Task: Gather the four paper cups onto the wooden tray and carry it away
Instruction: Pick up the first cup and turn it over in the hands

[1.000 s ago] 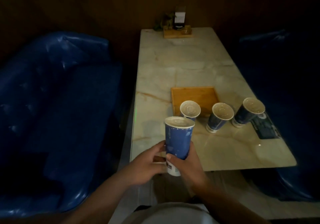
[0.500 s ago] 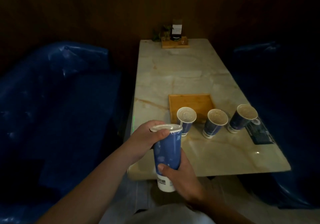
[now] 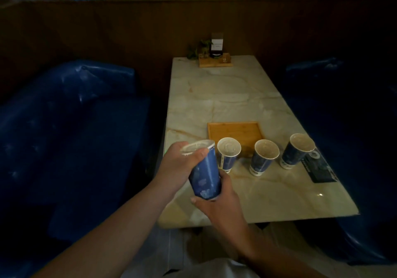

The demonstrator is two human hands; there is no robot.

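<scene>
I hold a blue paper cup (image 3: 204, 174) over the near left corner of the marble table (image 3: 225, 97). My left hand (image 3: 178, 166) grips its rim and my right hand (image 3: 217, 207) wraps its base; the cup tilts to the left. Three more blue cups stand in a row on the table: the left cup (image 3: 228, 156), the middle cup (image 3: 263, 157) and the right cup (image 3: 297, 151). Just behind them lies the square wooden tray (image 3: 235, 135) with nothing on it.
A dark card (image 3: 320, 167) lies on the table right of the cups. At the far end sits a wooden holder (image 3: 214, 62) with a sign and a small plant. Blue padded benches (image 3: 71, 131) flank the table on both sides.
My left hand has moved from the cup's side up onto its rim. The cup has tilted left and moved forward over the table corner. The view has tipped upward.
</scene>
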